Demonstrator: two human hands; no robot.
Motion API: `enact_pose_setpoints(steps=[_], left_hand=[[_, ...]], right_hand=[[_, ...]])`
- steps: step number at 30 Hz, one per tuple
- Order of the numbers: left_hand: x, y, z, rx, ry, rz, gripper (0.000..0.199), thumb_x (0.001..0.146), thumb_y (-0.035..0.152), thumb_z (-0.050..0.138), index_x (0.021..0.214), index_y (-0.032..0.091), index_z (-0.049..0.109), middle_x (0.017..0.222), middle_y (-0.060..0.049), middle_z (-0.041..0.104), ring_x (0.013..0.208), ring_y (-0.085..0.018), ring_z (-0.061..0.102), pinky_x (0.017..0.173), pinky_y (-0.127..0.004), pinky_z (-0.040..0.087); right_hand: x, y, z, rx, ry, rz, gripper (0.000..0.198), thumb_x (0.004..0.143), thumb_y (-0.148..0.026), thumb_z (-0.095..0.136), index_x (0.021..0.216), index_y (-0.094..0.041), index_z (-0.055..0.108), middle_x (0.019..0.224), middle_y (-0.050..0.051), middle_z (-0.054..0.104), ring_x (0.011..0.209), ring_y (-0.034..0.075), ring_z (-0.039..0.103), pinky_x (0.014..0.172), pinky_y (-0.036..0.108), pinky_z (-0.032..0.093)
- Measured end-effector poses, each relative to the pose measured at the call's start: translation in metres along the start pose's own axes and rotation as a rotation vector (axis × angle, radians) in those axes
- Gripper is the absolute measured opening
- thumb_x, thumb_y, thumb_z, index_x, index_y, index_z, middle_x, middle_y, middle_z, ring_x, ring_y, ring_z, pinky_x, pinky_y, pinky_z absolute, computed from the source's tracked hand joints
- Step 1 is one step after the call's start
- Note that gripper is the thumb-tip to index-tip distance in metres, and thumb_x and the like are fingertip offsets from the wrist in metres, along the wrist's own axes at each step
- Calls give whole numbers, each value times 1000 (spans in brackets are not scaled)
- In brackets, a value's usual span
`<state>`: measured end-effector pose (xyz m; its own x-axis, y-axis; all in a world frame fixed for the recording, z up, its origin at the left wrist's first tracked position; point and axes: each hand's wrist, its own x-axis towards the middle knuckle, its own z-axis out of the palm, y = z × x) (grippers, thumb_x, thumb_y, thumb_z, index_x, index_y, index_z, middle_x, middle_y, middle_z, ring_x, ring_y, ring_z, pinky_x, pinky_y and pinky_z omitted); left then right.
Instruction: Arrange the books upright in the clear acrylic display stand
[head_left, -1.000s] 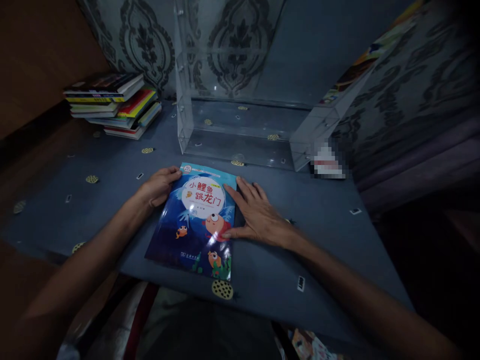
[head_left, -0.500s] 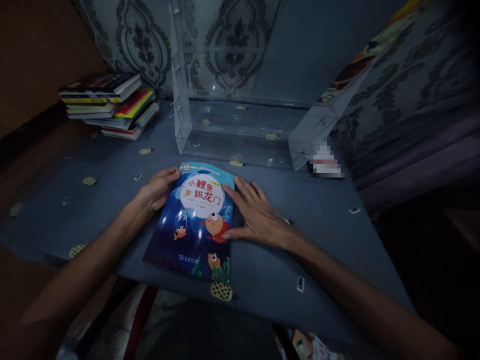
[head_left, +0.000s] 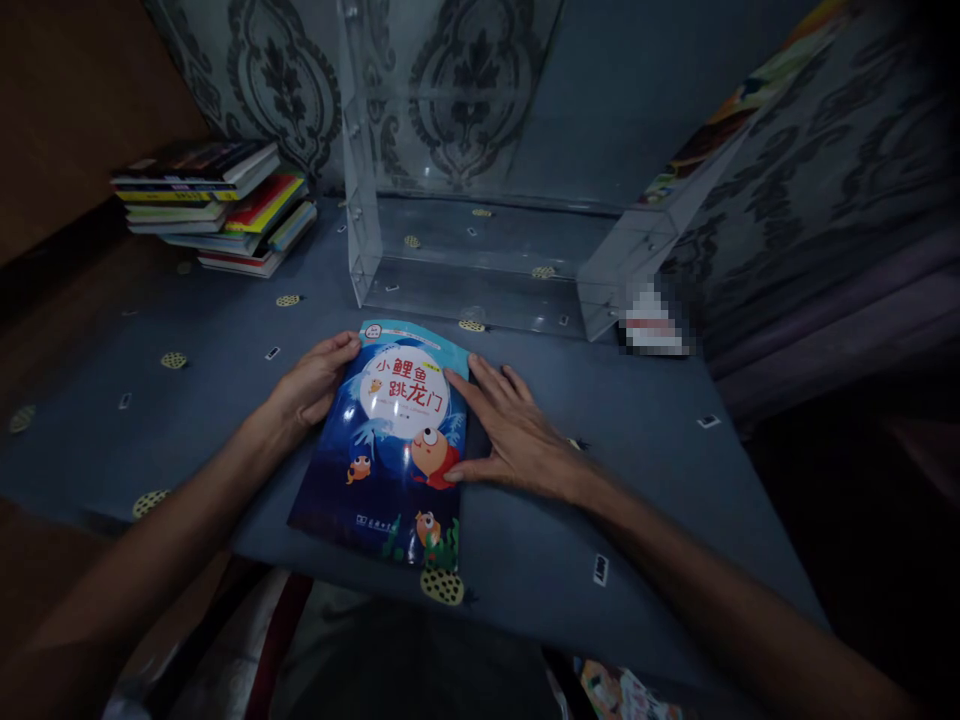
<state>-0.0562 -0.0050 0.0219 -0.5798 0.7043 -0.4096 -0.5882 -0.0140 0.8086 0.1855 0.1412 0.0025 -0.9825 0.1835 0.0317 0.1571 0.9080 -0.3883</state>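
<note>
A blue picture book [head_left: 382, 480] with cartoon fish and red Chinese characters on its cover lies closed near the table's front edge, its upper part bowed slightly. My left hand [head_left: 321, 375] pinches the book's upper left edge between thumb and fingers. At the right edge, my right hand [head_left: 510, 430] rests with its fingers spread, the thumb and index fingertip touching the cover. The undersides of the left fingers are hidden.
Beyond the book stands a clear acrylic shelf [head_left: 592, 300]. To the back left is an uneven stack of books [head_left: 217, 205]. A blurred-out object [head_left: 652, 320] sits by the shelf's right foot. The table [head_left: 570, 560] has a blue pineapple-print cover.
Both hands keep nearly the same places on the book. Its cover has tilted very slightly, and the light reflections on it have shifted.
</note>
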Motion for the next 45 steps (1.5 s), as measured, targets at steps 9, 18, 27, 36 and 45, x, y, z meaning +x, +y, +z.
enact_pose_setpoints(steps=[9,18,27,36,45], left_hand=[[-7,-1,8,29,19,23,11,85,9,73,88,18,67,81,1,69,71,-10,64,72,-20,56],[-14,2,25,-31,69,55,19,93,4,59,82,14,72,84,-2,74,75,-10,67,78,-19,56],[-13,2,22,-48,59,131,18,92,6,59,85,17,72,84,-1,74,76,-11,68,77,-21,57],[-10,-3,16,24,4,67,11,85,8,71,88,19,70,85,-1,74,76,-12,69,76,-22,57],[2,4,21,268,-80,27,7,88,12,66,88,14,73,80,-4,73,70,-12,66,69,-20,56]], right_hand=[[-2,1,-1,99,-3,2,127,69,-90,61,166,-28,6,172,19,8,158,45,9,122,73,15],[-8,-10,-2,392,35,77,118,78,-80,65,164,-39,-6,172,9,-18,159,41,-4,121,69,25],[-9,-36,7,619,213,146,88,96,-54,58,164,-38,5,167,13,29,146,36,43,111,61,48],[2,-27,4,1134,436,189,41,90,-45,68,126,-28,57,95,2,68,83,17,66,73,36,61],[8,-15,-2,1534,463,278,49,74,-36,83,118,-27,62,80,-4,66,59,9,55,48,21,48]])
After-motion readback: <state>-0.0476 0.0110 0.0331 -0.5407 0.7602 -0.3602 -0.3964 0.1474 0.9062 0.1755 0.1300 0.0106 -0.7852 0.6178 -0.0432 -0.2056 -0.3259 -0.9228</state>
